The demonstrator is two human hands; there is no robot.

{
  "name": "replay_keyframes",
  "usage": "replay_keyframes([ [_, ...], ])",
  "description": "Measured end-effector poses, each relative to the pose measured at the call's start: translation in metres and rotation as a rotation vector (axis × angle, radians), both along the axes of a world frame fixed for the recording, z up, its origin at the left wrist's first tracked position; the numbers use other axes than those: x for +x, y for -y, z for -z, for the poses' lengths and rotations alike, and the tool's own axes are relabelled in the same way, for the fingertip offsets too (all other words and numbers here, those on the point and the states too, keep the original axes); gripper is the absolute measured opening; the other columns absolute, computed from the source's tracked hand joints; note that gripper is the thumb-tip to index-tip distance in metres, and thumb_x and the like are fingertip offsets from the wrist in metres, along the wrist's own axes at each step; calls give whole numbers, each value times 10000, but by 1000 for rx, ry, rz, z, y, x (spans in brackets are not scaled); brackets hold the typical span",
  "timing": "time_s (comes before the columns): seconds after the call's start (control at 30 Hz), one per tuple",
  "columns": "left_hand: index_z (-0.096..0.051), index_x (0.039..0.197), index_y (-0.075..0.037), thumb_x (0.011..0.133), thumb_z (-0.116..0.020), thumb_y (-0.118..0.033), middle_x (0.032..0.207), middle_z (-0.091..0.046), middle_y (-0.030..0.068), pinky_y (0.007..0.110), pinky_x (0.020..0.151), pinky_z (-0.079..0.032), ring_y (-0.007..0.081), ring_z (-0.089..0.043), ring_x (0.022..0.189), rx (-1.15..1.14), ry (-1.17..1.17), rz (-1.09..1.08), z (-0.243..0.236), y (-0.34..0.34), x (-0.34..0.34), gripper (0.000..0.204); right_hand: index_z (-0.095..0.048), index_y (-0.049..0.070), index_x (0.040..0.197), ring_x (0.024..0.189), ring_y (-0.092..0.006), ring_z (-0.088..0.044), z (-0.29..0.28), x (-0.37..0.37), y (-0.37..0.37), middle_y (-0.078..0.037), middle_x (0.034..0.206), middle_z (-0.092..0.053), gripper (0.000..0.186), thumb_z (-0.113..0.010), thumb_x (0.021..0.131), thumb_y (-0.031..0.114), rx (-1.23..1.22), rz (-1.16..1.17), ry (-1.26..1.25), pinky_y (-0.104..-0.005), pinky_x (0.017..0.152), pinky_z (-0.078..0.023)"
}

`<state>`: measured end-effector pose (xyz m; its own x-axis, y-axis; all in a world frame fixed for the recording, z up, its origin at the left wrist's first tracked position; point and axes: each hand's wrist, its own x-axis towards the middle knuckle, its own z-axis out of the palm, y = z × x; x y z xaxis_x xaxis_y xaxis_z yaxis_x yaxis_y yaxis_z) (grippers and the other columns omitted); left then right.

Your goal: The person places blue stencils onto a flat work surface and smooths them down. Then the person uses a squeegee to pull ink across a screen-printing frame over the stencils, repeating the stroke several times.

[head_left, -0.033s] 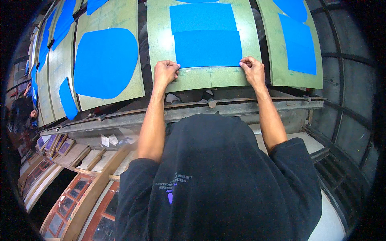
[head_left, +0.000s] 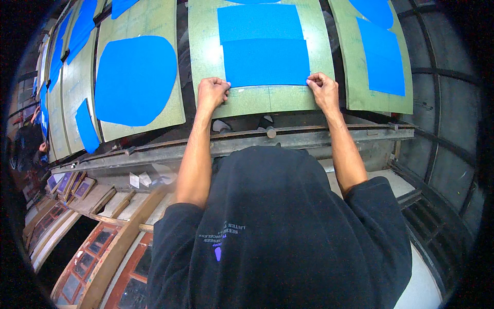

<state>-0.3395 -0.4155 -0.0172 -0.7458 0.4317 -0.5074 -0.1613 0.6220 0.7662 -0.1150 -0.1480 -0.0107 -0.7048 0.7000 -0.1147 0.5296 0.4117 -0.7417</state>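
My left hand pinches the lower left corner of a blue fabric rectangle lying on the middle green board. My right hand pinches its lower right corner. A second blue piece lies just above it on the same board. A board on the left carries a rounded blue piece and a narrow blue strip; the right board holds another blue rectangle.
A metal rail runs along the boards' near edge. A person stands at the far left. Wooden window frames and beams lie below on the left. Dark metal gridded panels rise on the right.
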Motion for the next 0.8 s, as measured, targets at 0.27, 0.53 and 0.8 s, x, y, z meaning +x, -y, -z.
replay_keyframes([
  [0.27, -708, 770, 18, 830, -751, -120, 616, -670, 62, 282, 487, -488, 110, -624, 499, -34, -56, 22, -6, -5, -1, 156, -722, 25, 952, 758, -213, -714, 5, -1, -1, -131, 863, -741, 144, -741, 835, 107, 90, -12, -58, -340, 717, -556],
  [0.53, -686, 735, -14, 839, -768, -153, 627, -657, 36, 271, 454, -455, 97, -596, 491, -27, -58, 26, 1, -4, -1, 192, -722, 36, 941, 768, -204, -710, 8, -1, -3, -121, 875, -741, 131, -749, 833, 107, 120, -20, -38, -340, 725, -554],
  [0.8, -712, 754, 1, 822, -775, -132, 608, -671, 64, 289, 505, -509, 112, -647, 523, -16, -61, 19, -1, -1, -1, 163, -725, 20, 959, 740, -165, -683, 8, 0, -7, -96, 850, -739, 190, -779, 813, 130, 51, 26, -2, -326, 720, -551],
])
